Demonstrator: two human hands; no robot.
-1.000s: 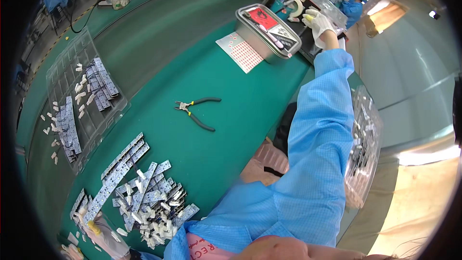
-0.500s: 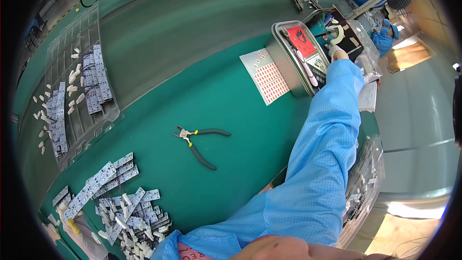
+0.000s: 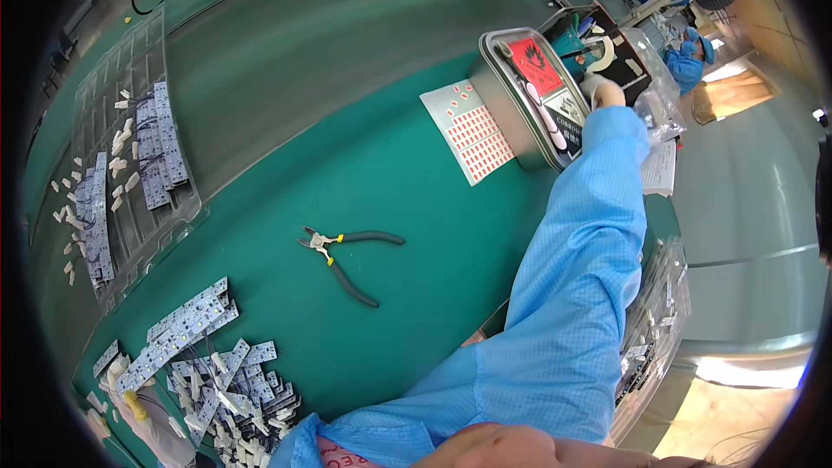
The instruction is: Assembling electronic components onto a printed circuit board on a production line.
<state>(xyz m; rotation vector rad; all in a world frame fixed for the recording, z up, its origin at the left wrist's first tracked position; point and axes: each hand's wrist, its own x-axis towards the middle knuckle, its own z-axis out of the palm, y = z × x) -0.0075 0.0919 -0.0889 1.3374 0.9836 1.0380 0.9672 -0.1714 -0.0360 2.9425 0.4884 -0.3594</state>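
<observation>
At the lower left, my left hand (image 3: 130, 394), in a pale glove with a yellow patch at a finger, is closed on the end of an LED circuit board strip (image 3: 176, 342). Beside it lies a pile of similar strips (image 3: 238, 386) with wires and white connectors. My right arm stretches far forward, and my right hand (image 3: 609, 95) is at a black box (image 3: 628, 78) of pens and a tape roll. Its fingers are mostly hidden, so any grip cannot be made out. Diagonal cutters (image 3: 321, 243) with dark handles lie spread on the green mat (image 3: 416, 295).
A metal tin (image 3: 511, 108) with a red label and a pink-handled tool on top stands left of my right hand. Next to it lies a sheet of red-marked stickers (image 3: 468, 134). A clear tray (image 3: 130, 234) holds more strips at left. Bagged parts (image 3: 654, 329) lie right of my arm.
The view has shifted slightly. The strip in my left hand lies at a flatter angle. My right hand stays by the black box. Another person's hand at the top has left the picture.
</observation>
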